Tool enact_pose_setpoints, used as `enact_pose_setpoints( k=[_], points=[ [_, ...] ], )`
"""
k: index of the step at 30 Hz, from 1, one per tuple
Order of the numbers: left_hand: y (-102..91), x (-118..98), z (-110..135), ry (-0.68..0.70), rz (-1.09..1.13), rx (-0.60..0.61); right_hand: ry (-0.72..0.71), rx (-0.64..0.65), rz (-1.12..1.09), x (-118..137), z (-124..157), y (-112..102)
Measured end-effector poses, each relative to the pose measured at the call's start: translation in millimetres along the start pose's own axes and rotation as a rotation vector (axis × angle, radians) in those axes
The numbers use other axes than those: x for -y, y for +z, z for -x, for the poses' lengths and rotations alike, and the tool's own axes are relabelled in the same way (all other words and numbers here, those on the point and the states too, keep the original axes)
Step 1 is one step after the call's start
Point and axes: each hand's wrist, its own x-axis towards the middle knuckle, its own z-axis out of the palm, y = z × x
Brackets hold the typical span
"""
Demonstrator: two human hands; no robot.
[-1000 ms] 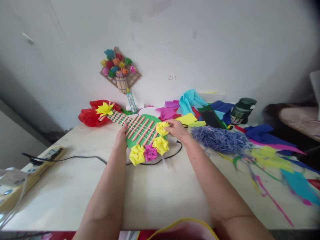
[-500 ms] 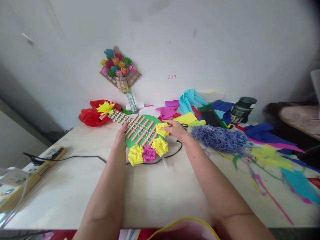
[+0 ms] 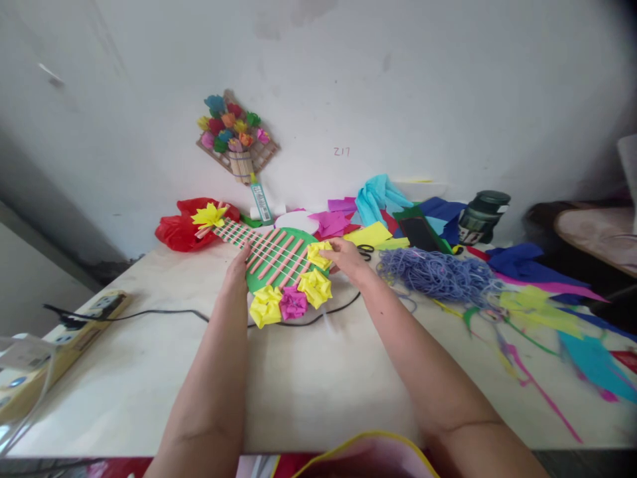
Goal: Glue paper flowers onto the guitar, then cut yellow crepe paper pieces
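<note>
A green paper fan [image 3: 279, 255] crossed with pink sticks lies on the pale table [image 3: 308, 378]. Yellow paper flowers [image 3: 315, 287] and a magenta flower [image 3: 293, 302] sit along its near edge. My left hand [image 3: 237, 267] grips the fan's left rim, fingers curled over it. My right hand [image 3: 344, 257] pinches the upper yellow flower [image 3: 318, 253] at the fan's right side. A yellow star flower [image 3: 209, 216] tops the fan's handle.
A black cable [image 3: 164, 313] runs from a power strip [image 3: 74, 332] under the fan. Red plastic bag [image 3: 182, 229], glue tube [image 3: 259, 199], coloured paper scraps [image 3: 378, 212], blue string pile [image 3: 438, 275], dark jar [image 3: 482, 216] and scissors [image 3: 365, 250] crowd the back. A flower craft [image 3: 233, 139] hangs on the wall.
The fan and both hands have shifted slightly left and away from me. Both hands keep their hold.
</note>
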Motion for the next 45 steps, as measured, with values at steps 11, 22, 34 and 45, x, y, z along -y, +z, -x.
enact_pose_setpoints(
  k=[11, 22, 34, 45],
  points=[
    [-3.5, 0.4, -7.6, 0.012, -0.004, -0.068, -0.022, -0.373, -0.065, -16.0, -21.3, -18.6],
    [-0.6, 0.2, -4.0, 0.012, -0.036, -0.044, 0.227, -0.327, 0.835, -52.1, -30.0, -59.8],
    [-1.4, 0.2, -3.3, 0.022, -0.119, 0.083, -0.044, 0.055, 0.219, -14.0, -11.7, -23.9],
    [0.4, 2.5, -4.5, 0.068, -0.265, 0.181, -0.286, 0.116, 0.305, -16.5, -5.9, -9.2]
  ],
)
